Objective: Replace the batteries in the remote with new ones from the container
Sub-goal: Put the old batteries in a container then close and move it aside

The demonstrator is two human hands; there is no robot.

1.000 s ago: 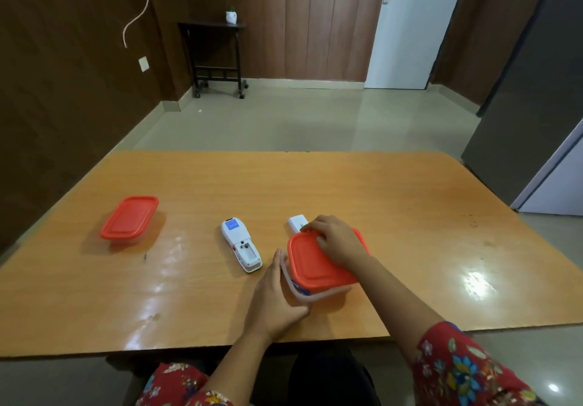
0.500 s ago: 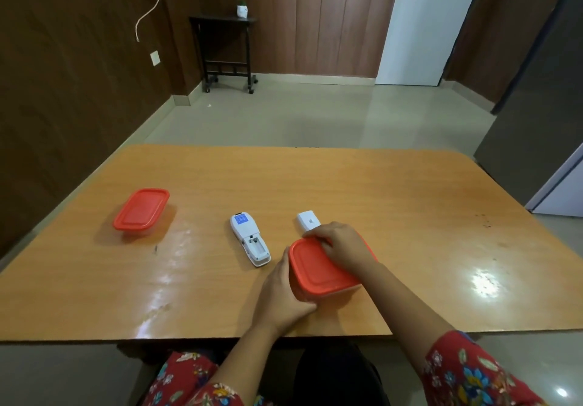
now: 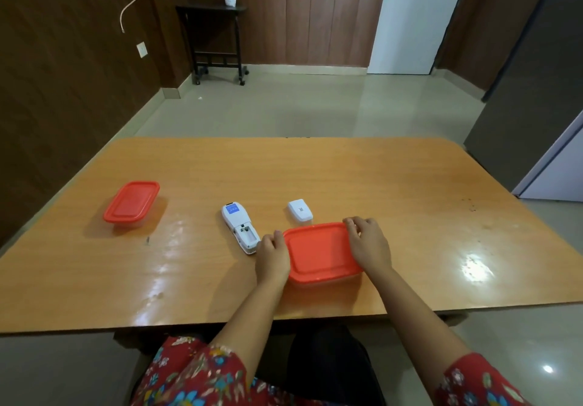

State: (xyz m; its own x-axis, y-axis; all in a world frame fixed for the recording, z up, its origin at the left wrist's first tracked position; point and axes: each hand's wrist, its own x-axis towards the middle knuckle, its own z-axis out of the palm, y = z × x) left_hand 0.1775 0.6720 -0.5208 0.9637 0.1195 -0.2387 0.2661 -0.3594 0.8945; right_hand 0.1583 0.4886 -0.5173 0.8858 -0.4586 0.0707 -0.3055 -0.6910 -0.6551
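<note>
A clear container with a red lid (image 3: 320,252) sits flat on the wooden table (image 3: 347,181) near its front edge. My left hand (image 3: 272,255) grips its left side and my right hand (image 3: 369,244) holds its right side, fingers curled over the far right corner. The white remote (image 3: 240,227) lies face down just left of my left hand, its battery compartment uncovered. The white battery cover (image 3: 300,210) lies behind the container. What the container holds is hidden by the lid.
A second red-lidded container (image 3: 132,202) stands at the table's left. Beyond the table are tiled floor, a small black side table (image 3: 217,39) with a plant pot, and a white door (image 3: 410,17).
The container was tilted with my right hand on top of its lid; it now lies flat, squared to me, and my right hand has shifted to its right side.
</note>
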